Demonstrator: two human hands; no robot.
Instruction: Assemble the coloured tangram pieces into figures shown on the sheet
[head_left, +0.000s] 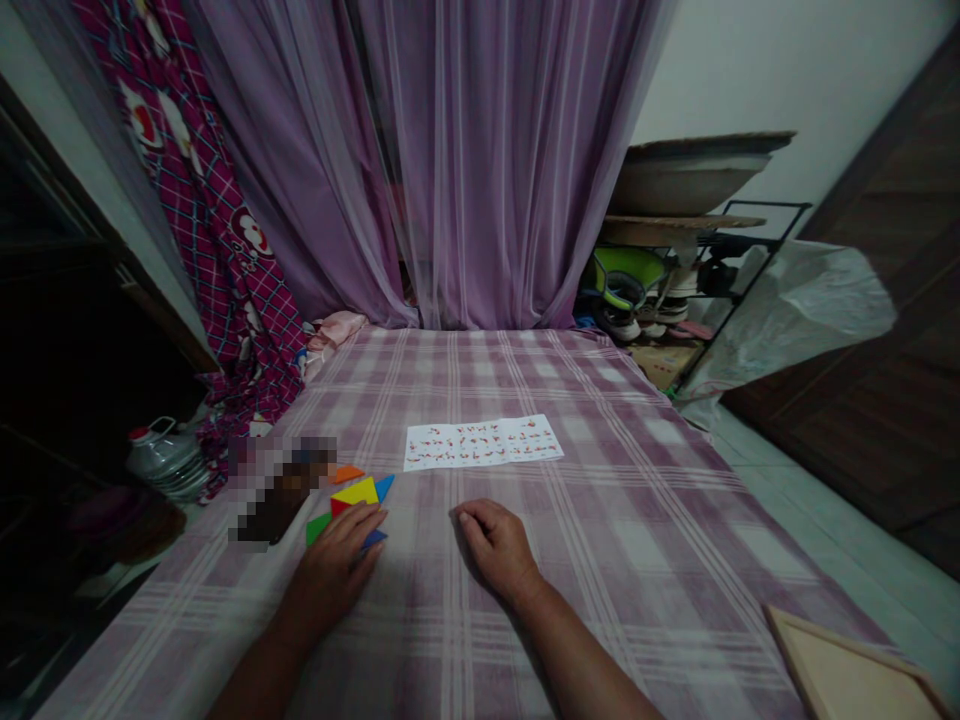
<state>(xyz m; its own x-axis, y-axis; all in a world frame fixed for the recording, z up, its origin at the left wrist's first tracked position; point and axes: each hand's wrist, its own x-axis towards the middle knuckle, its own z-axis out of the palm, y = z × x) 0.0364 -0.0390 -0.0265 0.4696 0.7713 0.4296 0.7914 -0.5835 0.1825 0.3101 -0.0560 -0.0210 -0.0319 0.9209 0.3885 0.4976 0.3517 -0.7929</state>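
My left hand (341,550) lies over a group of flat coloured tangram pieces, its fingers stretched out and touching some of them. A yellow piece (355,492) and a red piece (340,507) show just beyond the fingertips. To the left of the hand a green piece (316,527) peeks out, and a dark blue piece (373,539) is partly under the fingers. An orange piece (347,474) and a blue piece (385,487) lie farther back. On the cloth to the right, my right hand (499,548) rests with its fingers curled in; nothing shows in it.
A white sheet with small printed figures (480,446) lies beyond my hands on the checked cloth (637,530). A dark, pixelated object (281,500) is left of the pieces. A wooden tray (855,670) sits at the near right corner. Purple curtains (487,180) hang behind.
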